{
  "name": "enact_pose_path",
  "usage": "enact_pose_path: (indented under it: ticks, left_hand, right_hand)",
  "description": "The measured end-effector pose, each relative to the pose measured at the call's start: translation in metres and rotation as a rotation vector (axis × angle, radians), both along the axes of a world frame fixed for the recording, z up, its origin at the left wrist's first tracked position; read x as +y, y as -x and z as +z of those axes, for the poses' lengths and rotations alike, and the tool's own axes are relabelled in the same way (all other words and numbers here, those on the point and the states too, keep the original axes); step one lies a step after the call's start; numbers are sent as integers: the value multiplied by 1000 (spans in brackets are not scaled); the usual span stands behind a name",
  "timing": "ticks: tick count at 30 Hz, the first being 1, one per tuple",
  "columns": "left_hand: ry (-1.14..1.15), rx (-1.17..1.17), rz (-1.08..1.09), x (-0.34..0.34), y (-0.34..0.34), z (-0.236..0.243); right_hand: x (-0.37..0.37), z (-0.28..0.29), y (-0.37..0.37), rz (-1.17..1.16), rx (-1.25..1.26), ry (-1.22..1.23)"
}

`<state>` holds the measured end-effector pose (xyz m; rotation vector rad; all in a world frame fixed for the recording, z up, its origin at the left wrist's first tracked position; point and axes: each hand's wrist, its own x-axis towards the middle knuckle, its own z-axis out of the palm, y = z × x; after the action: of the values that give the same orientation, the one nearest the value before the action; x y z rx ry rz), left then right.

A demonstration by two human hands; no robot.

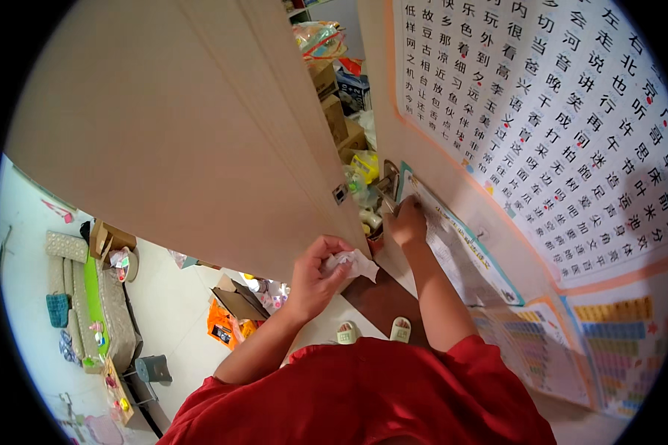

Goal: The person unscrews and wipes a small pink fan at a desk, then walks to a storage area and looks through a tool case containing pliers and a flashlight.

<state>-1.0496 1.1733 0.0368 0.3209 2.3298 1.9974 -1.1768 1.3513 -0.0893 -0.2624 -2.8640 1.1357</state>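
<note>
Because the white tissue (pixel 359 265) bunched in the left hand (pixel 318 276), its fingers curled closed, looks light, soft and easily torn, its crumpled middle seems the safest hold. Farther out, the right hand (pixel 408 221) bends its fingers at a stiff-looking metal door handle (pixel 388 178), their grip unclear.

We take this for a home, and a well lived-in one. At the far left we see a padded beige sofa (pixel 120 319) with a green cloth (pixel 96 315) laid along it — living-room furniture on a floor of pale tiles (pixel 163 289). Near us, light open-toed slippers (pixel 346 335) are on our feet. Past the metal door handle (pixel 388 175), the narrow gap ahead shows us cardboard boxes (pixel 334 119) and plastic bags (pixel 319 38) piled like household storage — and on our right hang large charts (pixel 542 133) of printed characters and coloured rows.
</note>
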Motion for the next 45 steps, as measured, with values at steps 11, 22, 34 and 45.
enact_pose_path:
  ticks: [11,22,34,45]
  left_hand:
    - [68,120,212,9,34,-39]
    - [-90,9,44,-1,79,-80]
    - [-23,-49,44,38,150,-91]
    - [-185,-57,324,23,227,-81]
  right_hand:
    - [-38,66,-67,320,214,765]
    - [-41,42,-50,265,105,747]
    - [6,31,25,304,90,801]
    - [-6,56,167,648,-110,851]
